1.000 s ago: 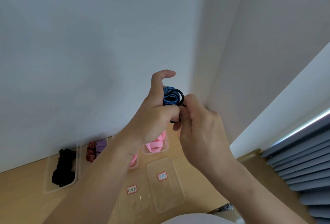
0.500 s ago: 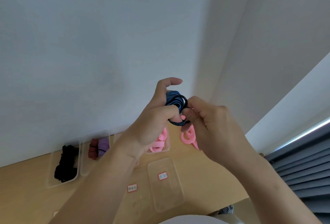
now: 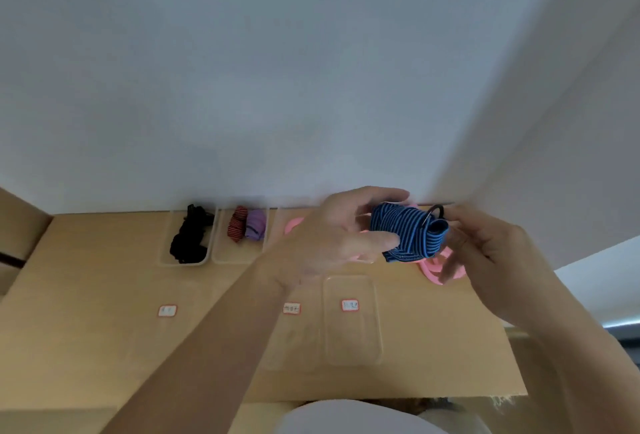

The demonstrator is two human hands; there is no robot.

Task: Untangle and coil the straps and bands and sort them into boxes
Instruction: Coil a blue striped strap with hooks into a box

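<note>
Pale wooden tabletop (image 3: 86, 329) under you: your left hand (image 3: 332, 236) pinches the coiled blue-and-black striped elastic strap (image 3: 408, 231) between thumb and fingers, while your right hand (image 3: 485, 246) curls beside it, its grip unclear. Both have dropped lower than a second ago, bringing the clear plastic boxes (image 3: 239, 257) fully into sight.

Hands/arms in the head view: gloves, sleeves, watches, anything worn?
Nothing worn that shows. The left hand and right hand are bare: no gloves, and no rings visible on the fingers, though motion blur limits detail. Both forearms are uncovered as far as the frame's bottom edge, with no sleeve cuff, watch or wristband in view. A light garment shows at the bottom centre, on the torso.
</note>
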